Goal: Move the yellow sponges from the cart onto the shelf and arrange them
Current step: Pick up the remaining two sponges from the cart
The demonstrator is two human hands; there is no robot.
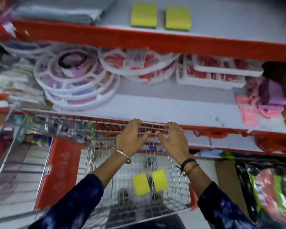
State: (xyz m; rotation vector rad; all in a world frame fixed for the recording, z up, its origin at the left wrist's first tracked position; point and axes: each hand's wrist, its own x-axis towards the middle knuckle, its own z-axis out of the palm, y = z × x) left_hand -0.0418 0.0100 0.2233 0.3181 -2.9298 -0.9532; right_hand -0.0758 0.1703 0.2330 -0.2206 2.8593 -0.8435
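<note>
Two yellow sponges (141, 184) (159, 179) lie side by side on the wire floor of the shopping cart (157, 152) below me. Two more yellow sponges (143, 14) (177, 17) sit side by side on the upper shelf (221, 19), near its red front edge. My left hand (130, 138) and my right hand (171, 139) hover over the far rim of the cart, fingers spread and curled, holding nothing. Both hands are well above the sponges in the cart.
The middle shelf (155, 104) holds round white trays (76, 80) on the left, rectangular white trays (221, 73) and pink and purple items (264, 100) on the right. A red flap (59, 171) hangs at the cart's left. Dark packaged goods (267, 192) stand at lower right.
</note>
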